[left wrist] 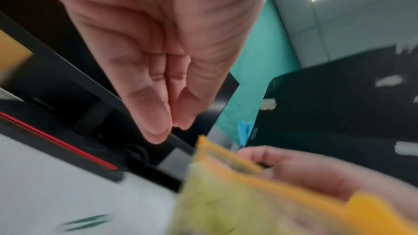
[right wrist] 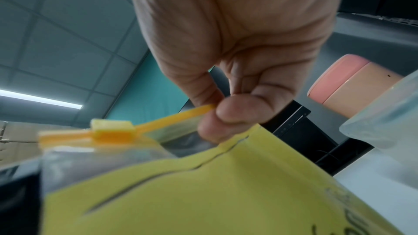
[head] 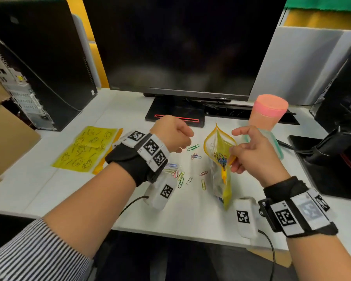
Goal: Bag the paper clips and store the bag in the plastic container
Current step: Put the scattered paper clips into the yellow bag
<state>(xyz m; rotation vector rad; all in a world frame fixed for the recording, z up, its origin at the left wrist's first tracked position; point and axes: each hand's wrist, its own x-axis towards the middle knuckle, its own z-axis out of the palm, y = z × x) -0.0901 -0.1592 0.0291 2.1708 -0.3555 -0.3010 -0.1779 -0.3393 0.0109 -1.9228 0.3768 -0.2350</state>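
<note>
My right hand [head: 233,157] [right wrist: 217,113] pinches the orange zip rim of a yellow zip bag [head: 216,141] [right wrist: 203,194] [left wrist: 226,203] and holds it upright with its mouth gaping. Several coloured paper clips [head: 221,158] lie inside it. Its orange slider [right wrist: 113,131] sits toward the near end of the rim. My left hand [head: 181,147] [left wrist: 174,128] hovers left of the bag with fingertips bunched together; no clip shows between them. More loose paper clips [head: 179,175] are scattered on the table below it. The clear plastic container [head: 277,144] [right wrist: 384,113] with a teal rim stands behind my right hand.
A pink tumbler [head: 268,110] stands behind the container. A second yellow bag [head: 85,149] lies flat at the left of the white table [head: 49,189]. A dark monitor [head: 180,47] on its stand [head: 174,116] fills the back, with a computer tower [head: 39,57] at left.
</note>
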